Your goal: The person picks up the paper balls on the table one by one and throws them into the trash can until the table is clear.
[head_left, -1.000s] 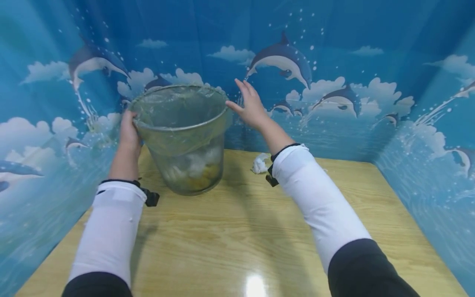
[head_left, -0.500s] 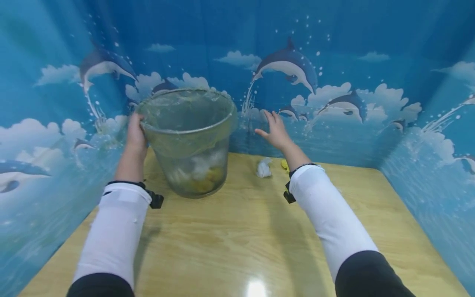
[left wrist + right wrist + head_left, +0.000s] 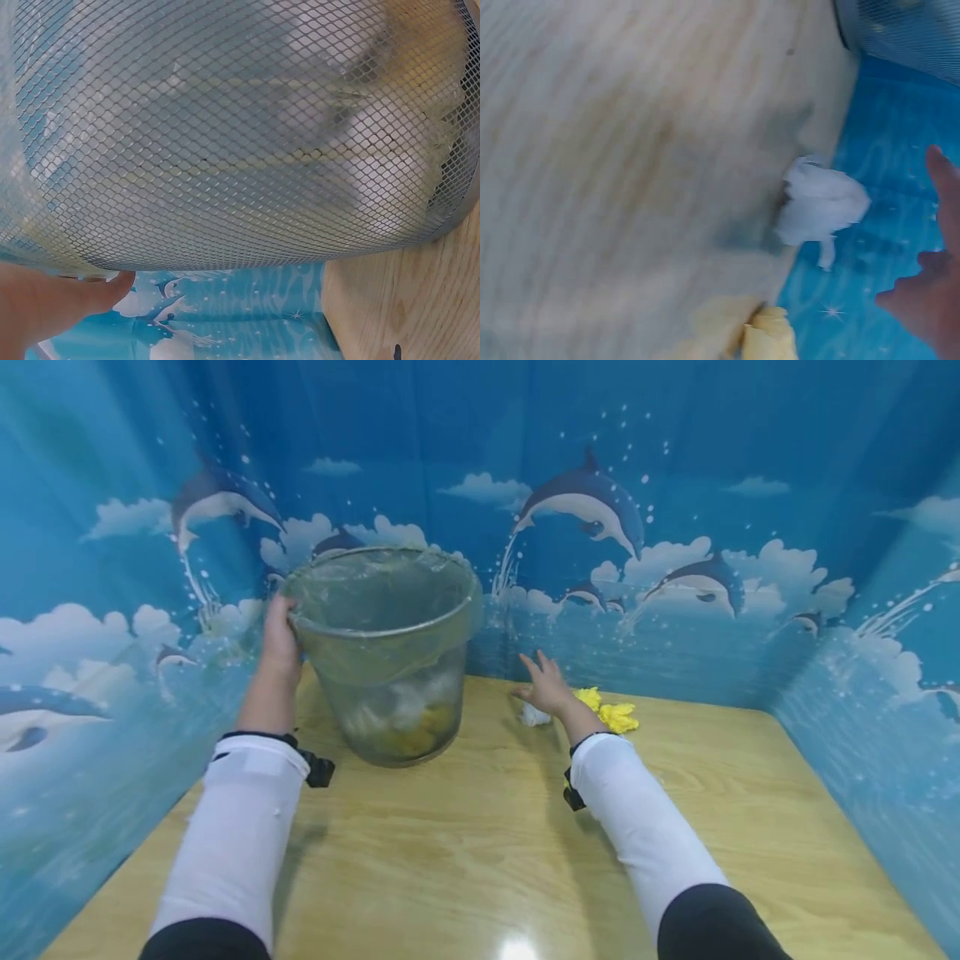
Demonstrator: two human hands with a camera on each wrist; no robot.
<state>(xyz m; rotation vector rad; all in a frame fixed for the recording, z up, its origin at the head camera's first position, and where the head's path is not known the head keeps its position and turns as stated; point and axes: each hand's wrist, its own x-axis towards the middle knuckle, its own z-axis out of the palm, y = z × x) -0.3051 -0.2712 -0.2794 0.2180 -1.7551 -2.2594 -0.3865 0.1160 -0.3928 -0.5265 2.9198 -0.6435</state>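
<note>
A mesh waste bin (image 3: 348, 702) with a thin greenish plastic liner (image 3: 375, 656) folded over its rim stands at the left back. White and yellow crumpled paper shows through its lower wall. My left hand (image 3: 279, 639) grips the bin's left side just under the rim; in the left wrist view the thumb (image 3: 112, 292) lies against the lined edge. My right hand (image 3: 551, 689), fingers spread and holding nothing, hovers close over a crumpled white paper ball (image 3: 821, 202) on the table, which it partly hides in the head view.
Two crumpled yellow papers (image 3: 618, 718) lie right of the white one, by my right wrist. A blue dolphin-print curtain (image 3: 675, 635) closes in the wooden table (image 3: 450, 843) at the back and both sides.
My right hand has come away from the bin's rim, moving right and down toward the white paper. The yellow papers have come into sight behind the arm. The left hand keeps its hold.
</note>
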